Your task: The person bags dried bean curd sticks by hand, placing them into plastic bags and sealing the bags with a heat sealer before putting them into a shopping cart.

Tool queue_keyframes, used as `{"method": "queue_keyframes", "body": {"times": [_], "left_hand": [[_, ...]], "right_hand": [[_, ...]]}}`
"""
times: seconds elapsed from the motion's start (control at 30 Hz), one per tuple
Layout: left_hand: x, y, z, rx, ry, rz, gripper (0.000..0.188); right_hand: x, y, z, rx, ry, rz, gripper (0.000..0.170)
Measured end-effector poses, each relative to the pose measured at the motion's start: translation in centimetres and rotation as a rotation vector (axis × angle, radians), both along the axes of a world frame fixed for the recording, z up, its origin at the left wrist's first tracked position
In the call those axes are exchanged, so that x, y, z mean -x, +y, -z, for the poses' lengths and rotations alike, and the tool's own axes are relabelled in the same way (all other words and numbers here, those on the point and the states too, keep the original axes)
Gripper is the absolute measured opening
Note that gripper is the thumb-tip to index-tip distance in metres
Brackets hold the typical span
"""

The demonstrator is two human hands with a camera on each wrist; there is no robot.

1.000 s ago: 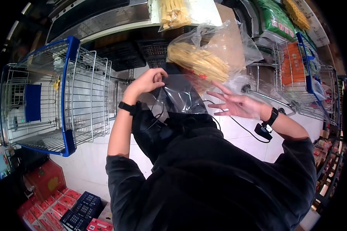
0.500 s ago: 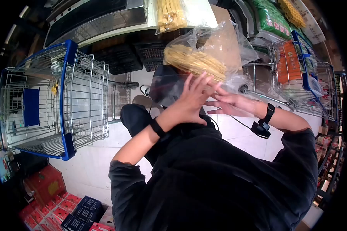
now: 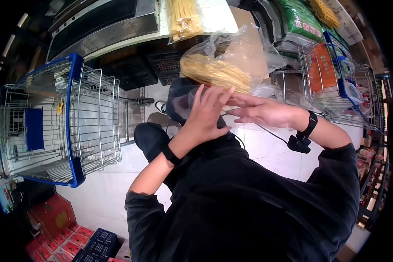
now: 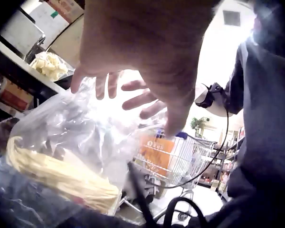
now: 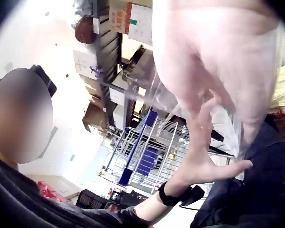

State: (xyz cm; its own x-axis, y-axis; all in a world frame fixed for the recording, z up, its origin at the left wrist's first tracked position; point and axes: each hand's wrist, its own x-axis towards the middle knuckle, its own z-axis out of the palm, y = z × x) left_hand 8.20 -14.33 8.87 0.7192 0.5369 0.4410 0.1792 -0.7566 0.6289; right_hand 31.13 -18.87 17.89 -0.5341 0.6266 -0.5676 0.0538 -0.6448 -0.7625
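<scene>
In the head view my left hand (image 3: 205,111) is held over the lap with its fingers stretched forward and the thumb apart. My right hand (image 3: 264,112) reaches in from the right, fingers extended, and its fingertips overlap the left fingers. Just beyond both hands a large clear plastic bag (image 3: 273,61) holds a bundle of long yellow dried sticks (image 3: 218,72). In the left wrist view the bag (image 4: 80,123) spreads out below the fingers. Thin clear film shows around the hands, and I cannot tell whether the fingers hold it.
Shopping carts stand at the left (image 3: 76,131) and right (image 3: 343,83). Ahead is a white counter (image 3: 220,17) with another bagged bundle of yellow sticks (image 3: 183,22). A green sack (image 3: 299,19) lies at the far right. A black cable (image 3: 270,133) hangs near the right wrist.
My left hand has swung right from beside the dark lap, its curled fingers now stretched out, and meets the right hand. The right hand has moved slightly; the view has shifted a little.
</scene>
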Motion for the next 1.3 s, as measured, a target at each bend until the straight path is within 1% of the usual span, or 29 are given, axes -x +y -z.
{"method": "queue_keyframes", "body": {"times": [0.07,0.1,0.13,0.2,0.23,0.27,0.33,0.37,0.43,0.5,0.53,0.6,0.63,0.7,0.73,0.77,0.8,0.87,0.93,1.0,1.03,1.07,1.1,1.13,1.17,1.2,1.23,1.27,1.3], "left_hand": [[-0.4,-0.2,-1.9,-0.016,-0.121,0.026,0.114],[-0.8,-0.3,-2.5,-0.039,-0.157,0.015,0.114],[-1.0,-0.3,-2.4,-0.045,-0.158,0.02,0.114],[-1.5,-0.2,-1.9,-0.105,-0.304,0.016,0.103],[-1.2,-0.3,-2.0,-0.097,-0.295,-0.008,0.098],[-1.0,-0.2,-1.5,-0.098,-0.294,-0.003,0.098],[-0.7,0.0,-0.4,-0.098,-0.342,-0.056,0.095],[-0.1,0.1,-0.3,-0.094,-0.323,-0.089,0.094],[1.3,0.3,0.4,-0.064,-0.311,-0.117,0.096],[1.8,0.4,1.6,-0.001,-0.319,-0.207,0.097],[2.0,0.5,1.1,-0.005,-0.319,-0.205,0.097],[2.6,0.8,0.0,0.098,-0.459,-0.186,0.096],[2.7,0.6,0.2,0.188,-0.521,-0.213,0.093],[3.8,0.8,0.2,0.168,-0.484,-0.257,0.092],[4.3,1.1,0.1,0.155,-0.449,-0.303,0.092],[4.6,1.4,0.1,0.166,-0.498,-0.28,0.093],[4.9,1.6,-0.1,0.158,-0.474,-0.322,0.094],[5.2,2.4,0.2,0.113,-0.483,-0.367,0.095],[5.1,2.6,1.1,0.141,-0.478,-0.374,0.096],[4.3,3.2,1.7,0.19,-0.476,-0.346,0.097],[3.9,3.0,1.7,0.239,-0.466,-0.341,0.098],[3.8,2.8,1.9,0.232,-0.404,-0.382,0.098],[3.6,3.0,1.8,0.227,-0.405,-0.39,0.097],[3.3,2.9,1.6,0.224,-0.406,-0.39,0.096],[3.3,2.8,1.6,0.264,-0.392,-0.383,0.094],[3.2,3.0,1.5,0.265,-0.341,-0.386,0.094],[3.3,3.0,1.5,0.263,-0.288,-0.421,0.096],[3.5,3.7,1.7,-0.077,-0.094,-0.443,0.099],[2.6,3.7,2.1,0.042,-0.269,-0.341,0.093]], "right_hand": [[1.0,0.4,-0.8,0.031,-0.064,0.022,0.071],[2.1,0.4,-1.3,0.032,-0.1,0.076,0.059],[2.2,0.4,-1.2,0.026,-0.1,0.08,0.059],[2.4,0.4,-0.7,0.076,-0.035,0.019,0.041],[3.1,0.3,-0.5,0.057,0.032,0.09,0.029],[3.5,0.5,-0.8,0.055,0.034,0.095,0.029],[4.5,1.1,-3.2,-0.081,-0.226,-0.091,0.036],[4.2,1.2,-4.4,-0.083,-0.224,-0.084,0.036],[3.4,1.3,-7.0,-0.647,-0.461,-0.386,0.046],[3.2,1.4,-10.1,-0.78,-0.496,-0.362,0.042],[3.1,1.5,-11.3,-0.783,-0.497,-0.359,0.042],[2.9,1.6,-13.1,-1.167,-0.605,-0.331,0.034],[2.5,1.9,-13.9,-1.171,-0.606,-0.328,0.034],[1.1,3.5,-15.0,-1.309,-0.476,-0.231,0.032],[0.5,4.5,-15.0,-1.314,-0.478,-0.114,0.029],[-0.5,5.8,-15.5,-1.199,-0.533,-0.124,0.03],[-1.6,7.3,-15.9,-1.082,-0.583,-0.132,0.031],[-4.2,10.7,-14.2,-0.826,-0.729,-0.262,0.037],[-4.6,12.7,-11.6,-0.649,-1.053,-0.42,0.039],[-3.9,12.6,-10.4,-0.797,-1.013,-0.559,0.038],[-3.7,12.4,-8.6,-1.139,-0.845,-0.457,0.032],[-2.3,11.4,-8.1,-1.432,-0.807,-0.23,0.026],[-1.2,10.3,-9.0,-1.577,-0.839,-0.178,0.028],[-0.2,9.2,-8.8,-1.62,-0.64,-0.148,0.033],[0.7,7.5,-7.5,-1.598,-0.452,-0.057,0.038],[1.5,6.6,-5.6,-1.81,-0.474,-0.049,0.038],[2.4,5.4,-5.3,-1.727,-0.553,-0.131,0.036],[2.9,5.4,-2.4,-1.868,-0.489,-0.043,0.036],[2.8,4.9,-1.6,-1.87,-0.589,-0.138,0.034]]}}
